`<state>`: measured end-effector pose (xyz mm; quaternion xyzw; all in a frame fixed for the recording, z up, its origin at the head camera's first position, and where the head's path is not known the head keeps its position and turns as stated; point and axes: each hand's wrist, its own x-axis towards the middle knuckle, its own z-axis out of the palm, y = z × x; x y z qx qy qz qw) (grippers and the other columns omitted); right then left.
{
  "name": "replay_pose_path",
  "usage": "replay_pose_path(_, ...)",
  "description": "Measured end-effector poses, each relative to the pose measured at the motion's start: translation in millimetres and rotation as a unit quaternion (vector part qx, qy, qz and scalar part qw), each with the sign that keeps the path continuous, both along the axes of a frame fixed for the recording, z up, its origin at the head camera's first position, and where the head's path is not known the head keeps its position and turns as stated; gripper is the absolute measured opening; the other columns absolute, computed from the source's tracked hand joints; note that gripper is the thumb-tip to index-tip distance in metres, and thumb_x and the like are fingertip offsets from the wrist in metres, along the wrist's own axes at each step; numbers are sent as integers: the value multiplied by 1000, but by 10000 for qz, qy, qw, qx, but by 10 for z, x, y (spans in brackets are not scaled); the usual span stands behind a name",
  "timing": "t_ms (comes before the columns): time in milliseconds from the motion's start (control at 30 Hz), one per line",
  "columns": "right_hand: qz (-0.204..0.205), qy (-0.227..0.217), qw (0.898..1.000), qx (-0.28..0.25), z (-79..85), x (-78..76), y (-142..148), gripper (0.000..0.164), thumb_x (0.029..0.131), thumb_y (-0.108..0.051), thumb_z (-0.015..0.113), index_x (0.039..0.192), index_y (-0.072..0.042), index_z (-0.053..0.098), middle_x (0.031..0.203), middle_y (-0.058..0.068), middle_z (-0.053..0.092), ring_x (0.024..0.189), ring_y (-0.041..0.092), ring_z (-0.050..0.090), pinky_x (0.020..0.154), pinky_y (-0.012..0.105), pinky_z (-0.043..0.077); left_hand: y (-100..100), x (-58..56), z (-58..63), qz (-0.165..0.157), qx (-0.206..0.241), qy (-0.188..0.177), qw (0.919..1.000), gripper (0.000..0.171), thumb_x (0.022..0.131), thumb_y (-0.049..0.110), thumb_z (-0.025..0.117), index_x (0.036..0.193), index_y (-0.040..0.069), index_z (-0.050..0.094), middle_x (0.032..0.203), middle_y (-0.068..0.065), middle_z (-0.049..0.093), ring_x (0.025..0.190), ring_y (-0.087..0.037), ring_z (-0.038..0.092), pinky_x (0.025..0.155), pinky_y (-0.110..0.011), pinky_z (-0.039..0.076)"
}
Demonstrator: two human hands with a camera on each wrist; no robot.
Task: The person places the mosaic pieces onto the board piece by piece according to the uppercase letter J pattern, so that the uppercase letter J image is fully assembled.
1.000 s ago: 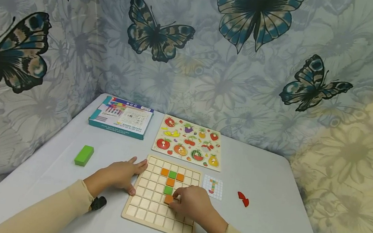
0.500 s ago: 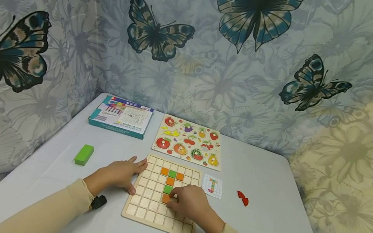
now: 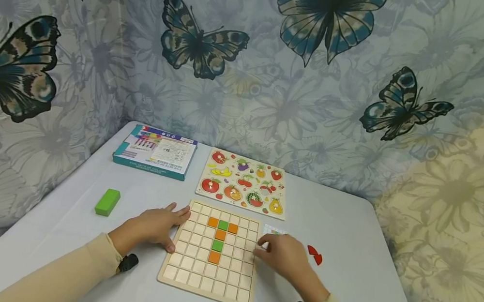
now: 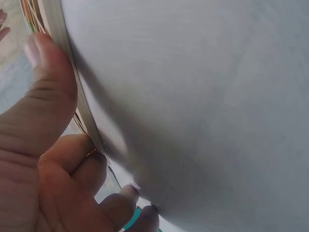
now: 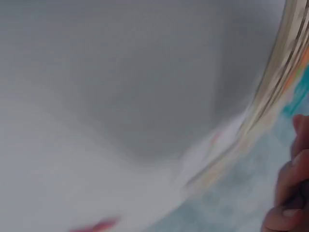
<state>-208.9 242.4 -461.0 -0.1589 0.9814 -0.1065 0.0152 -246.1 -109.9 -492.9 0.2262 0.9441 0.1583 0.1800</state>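
In the head view a wooden grid board [image 3: 196, 279] lies on the table, with orange and green square tiles set in its cells. The three in the top row are orange, a green tile [image 3: 222, 225] and orange. Below them run an orange, a green and another orange tile [image 3: 214, 257]. My left hand [image 3: 157, 225] rests along the board's left edge, fingers spread; the left wrist view shows the thumb [image 4: 50, 92] against that edge. Beyond the right edge, my right hand [image 3: 286, 256] is off the tiles with loosely bent fingers and nothing visible in them, partly covering a small pattern card [image 3: 271, 229].
Two red quarter-circle pieces [image 3: 315, 255] lie to the right of my right hand. A fruit puzzle board [image 3: 243, 182] and a teal-edged box [image 3: 154, 151] are at the back. A green block [image 3: 107, 202] stands at the left. Butterfly-patterned cloth [image 3: 245, 112] rises behind the table.
My right hand has slid the lowest orange tile left into line under the green one, let go of it and moved right past the board's edge. My left hand has stayed in place.
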Motion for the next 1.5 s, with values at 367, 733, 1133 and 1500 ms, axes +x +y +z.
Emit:
replay_pose_path(367, -1646, -1267, 9782, -2, 25, -130, 1391, 37, 80, -21, 79, 112, -4, 70, 100, 9, 68, 90, 28, 62, 71, 46, 50, 15, 20, 9, 110, 59, -61, 9999, 109, 59, 39, 88, 152, 14, 38, 159, 3, 27, 145, -37, 18, 104, -60, 33)
replay_pose_path(733, -1883, -989, 9770, -144, -71, 1, 1367, 38, 79, -41, 80, 86, -8, 63, 73, 0, 57, 65, 17, 51, 56, 34, 42, 42, 52, 82, 62, 122, -22, 9999, 108, 59, 39, 88, 151, 10, 39, 159, -1, 29, 144, -40, 19, 104, -61, 32)
replay_pose_path(1133, -1288, -747, 9882, -347, -176, 29, 1349, 16, 80, -18, 81, 94, -17, 72, 77, -6, 60, 70, 13, 53, 61, 33, 44, 25, 69, 73, 85, 126, -97, 9998, 107, 60, 38, 88, 152, 12, 38, 159, -1, 28, 145, -39, 18, 104, -60, 32)
replay_pose_path(1500, -1120, -703, 9908, -286, -154, 12, 1337, 26, 77, -23, 83, 101, -16, 75, 92, -5, 61, 74, 13, 52, 65, 35, 46, 21, 55, 61, 68, 120, -108, 9998, 107, 61, 39, 87, 152, 12, 38, 159, 0, 27, 145, -39, 17, 104, -61, 31)
